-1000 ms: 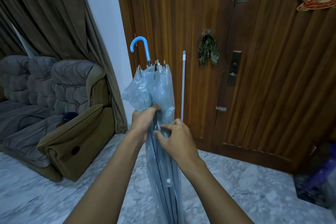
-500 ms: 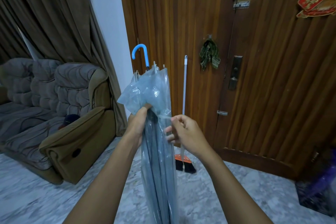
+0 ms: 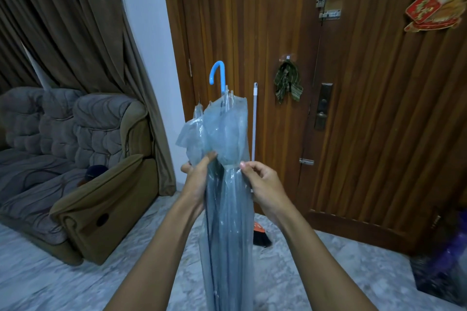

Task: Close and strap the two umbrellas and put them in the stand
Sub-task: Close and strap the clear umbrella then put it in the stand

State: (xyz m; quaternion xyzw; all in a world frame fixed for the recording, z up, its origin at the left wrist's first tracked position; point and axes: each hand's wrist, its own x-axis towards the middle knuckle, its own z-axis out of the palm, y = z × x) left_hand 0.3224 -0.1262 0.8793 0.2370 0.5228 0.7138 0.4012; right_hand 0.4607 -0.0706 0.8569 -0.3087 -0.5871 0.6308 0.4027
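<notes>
Clear blue plastic umbrella (image 3: 227, 222) being held upright, handle (image 3: 216, 76) up, before the wooden door (image 3: 366, 121).
The left hand (image 3: 199, 179) is gripping the gathered canopy (image 3: 225, 129) from the left; the right hand (image 3: 262, 184) is pinching the strap (image 3: 231, 166) at its right edge, a broom (image 3: 254, 118) leaning just behind.

Floor (image 3: 63, 285): grey-and-white marbled tile. A brown-armed sofa (image 3: 101, 209) stands on it, left of and below the fingers (image 3: 209, 158) of the left hand (image 3: 195, 179). A broom head (image 3: 261, 238), black bristles under an orange top, rests on it below the fingers (image 3: 252, 171) of the right hand (image 3: 265, 184). A dark, blurred purple object (image 3: 444, 275) sits far to their right.
</notes>
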